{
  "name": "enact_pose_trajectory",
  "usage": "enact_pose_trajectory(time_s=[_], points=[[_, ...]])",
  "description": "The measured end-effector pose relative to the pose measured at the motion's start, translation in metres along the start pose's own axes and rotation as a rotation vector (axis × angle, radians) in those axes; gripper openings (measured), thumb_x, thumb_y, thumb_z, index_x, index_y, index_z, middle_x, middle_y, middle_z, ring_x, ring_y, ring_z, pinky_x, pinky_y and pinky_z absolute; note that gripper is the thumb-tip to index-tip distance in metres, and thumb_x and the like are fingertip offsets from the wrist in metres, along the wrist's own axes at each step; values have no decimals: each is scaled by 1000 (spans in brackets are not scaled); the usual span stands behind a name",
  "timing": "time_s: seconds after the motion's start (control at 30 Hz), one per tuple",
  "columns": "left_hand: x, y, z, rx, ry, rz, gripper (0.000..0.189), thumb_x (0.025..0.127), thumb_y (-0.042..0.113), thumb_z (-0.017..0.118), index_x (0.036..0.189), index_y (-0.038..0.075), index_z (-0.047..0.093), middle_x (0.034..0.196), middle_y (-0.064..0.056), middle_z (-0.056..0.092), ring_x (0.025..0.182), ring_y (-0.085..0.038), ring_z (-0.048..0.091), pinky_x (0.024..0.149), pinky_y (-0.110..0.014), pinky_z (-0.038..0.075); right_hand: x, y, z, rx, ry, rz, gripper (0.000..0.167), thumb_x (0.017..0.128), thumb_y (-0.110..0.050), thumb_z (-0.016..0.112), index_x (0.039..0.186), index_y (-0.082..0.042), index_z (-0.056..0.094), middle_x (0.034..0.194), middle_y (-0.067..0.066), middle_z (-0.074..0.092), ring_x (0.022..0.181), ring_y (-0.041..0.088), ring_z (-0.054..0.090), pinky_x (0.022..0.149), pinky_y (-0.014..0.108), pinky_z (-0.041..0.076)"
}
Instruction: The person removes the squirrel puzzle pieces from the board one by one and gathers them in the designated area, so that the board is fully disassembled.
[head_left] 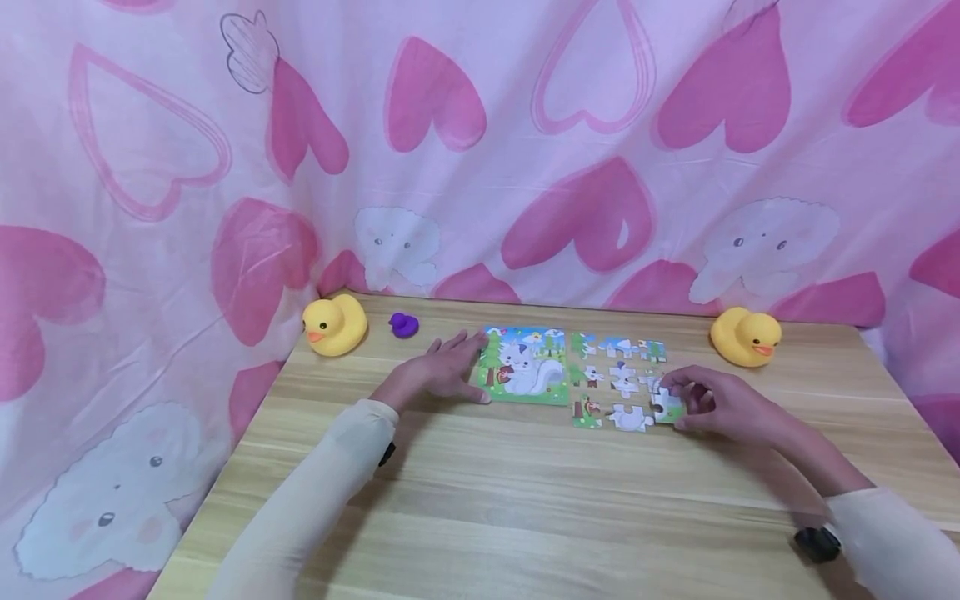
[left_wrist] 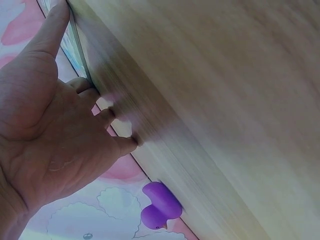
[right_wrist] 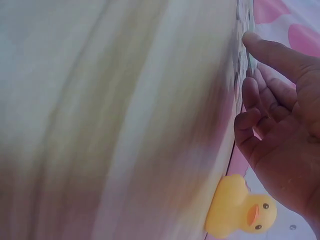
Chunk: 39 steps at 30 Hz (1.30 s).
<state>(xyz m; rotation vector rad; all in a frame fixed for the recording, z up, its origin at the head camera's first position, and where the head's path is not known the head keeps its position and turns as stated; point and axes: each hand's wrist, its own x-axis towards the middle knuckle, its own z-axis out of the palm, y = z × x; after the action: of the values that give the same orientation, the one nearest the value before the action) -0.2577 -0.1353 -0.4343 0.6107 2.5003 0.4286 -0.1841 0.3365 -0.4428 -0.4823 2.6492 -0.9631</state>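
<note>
A square picture board showing a white squirrel lies flat on the table. My left hand touches its left edge, thumb and fingers spread and mostly straight, as the left wrist view also shows. Right of the board, several jigsaw pieces lie spaced apart in rows. At the lower right of these rows my right hand pinches a puzzle piece between thumb and fingers. In the right wrist view that piece shows only as a thin edge beside the thumb.
A yellow rubber duck and a small purple duck sit at the back left of the wooden table. Another yellow duck stands behind my right hand. A pink heart-patterned curtain hangs along the table's back and left edges.
</note>
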Motion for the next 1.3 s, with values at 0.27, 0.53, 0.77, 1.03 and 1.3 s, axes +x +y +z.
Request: enact_pose_trajectory(time_s=[0.27,0.53,0.77,1.03,1.3], points=[[0,0,-4,10,13,20,116,92,57,76,172,16,2,181,-3,-5,168,-32,-7,135,-63,-4,-7,4,0,-52,-1,-15,54,82,-18,91,130,-13,67,104,1,64,91,13,56,71,20,53],[2,-2,-6,16,9,26,117,92,58,76,172,17,1,181,-3,-5,168,-32,-7,135,-63,-4,-6,2,0,-73,-11,-26,53,81,-16,91,130,-15,69,106,0,64,90,14,54,70,19,51],[2,-5,-10,28,-8,22,117,92,60,75,172,18,1,181,-3,-6,168,-31,-7,135,-62,-3,-3,0,2,-75,-35,-19,55,83,-18,91,133,-15,69,109,0,65,92,13,54,71,19,52],[5,-1,-9,38,-18,40,116,93,59,74,172,17,1,181,-3,-7,168,-31,-8,135,-61,-4,-9,0,0,-104,-34,-16,56,83,-20,90,134,-14,68,111,0,65,93,14,55,73,19,53],[6,-4,-7,-1,21,33,121,88,59,80,172,17,4,181,-6,2,168,-31,-2,135,-61,0,-12,-2,2,-130,-4,-23,58,83,-29,92,134,-14,69,106,-2,65,93,13,55,75,21,54]])
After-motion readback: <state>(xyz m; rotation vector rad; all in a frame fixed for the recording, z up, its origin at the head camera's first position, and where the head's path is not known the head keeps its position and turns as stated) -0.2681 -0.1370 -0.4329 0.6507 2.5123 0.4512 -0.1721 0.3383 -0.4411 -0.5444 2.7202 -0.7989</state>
